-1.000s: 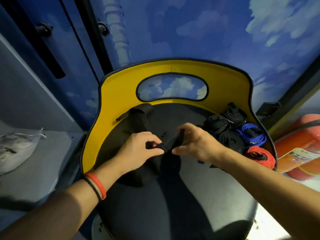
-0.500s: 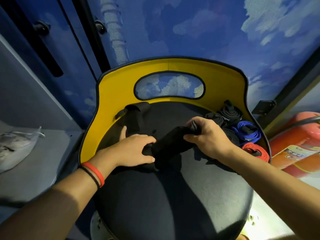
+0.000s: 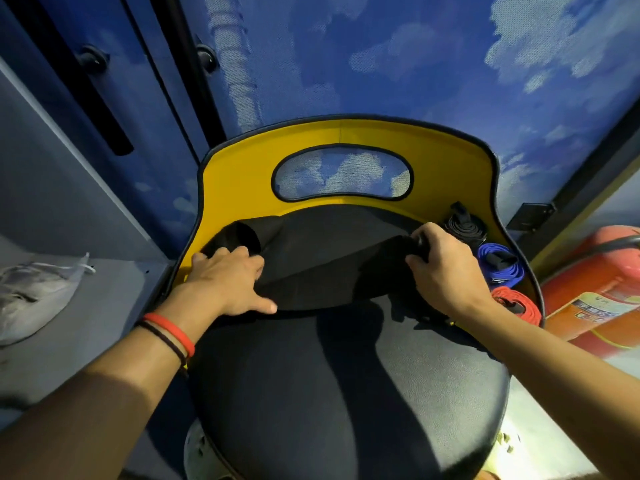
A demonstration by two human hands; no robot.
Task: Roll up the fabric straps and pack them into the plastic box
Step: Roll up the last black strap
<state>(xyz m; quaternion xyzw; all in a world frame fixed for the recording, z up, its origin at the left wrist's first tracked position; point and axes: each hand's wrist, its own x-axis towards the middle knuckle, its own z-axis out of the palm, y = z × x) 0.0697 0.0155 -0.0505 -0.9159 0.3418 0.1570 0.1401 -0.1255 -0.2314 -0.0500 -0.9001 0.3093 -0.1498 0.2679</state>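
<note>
Across the chair seat [image 3: 346, 393] the black strap [image 3: 322, 271] stretches between the hands, left hand [image 3: 227, 282] pressing it flat, right hand [image 3: 441, 268] gripping its end beside rolled straps [image 3: 498, 265] crowding the seat's right edge.

The left hand [image 3: 225, 282] and the right hand [image 3: 445, 271] are now well apart. The black strap [image 3: 322, 268] is now stretched wide between their fingers, under the flat left fingers and inside the curled right ones.

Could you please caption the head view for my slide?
Left hand presses and right hand grips a black strap over a chair seat.
</note>
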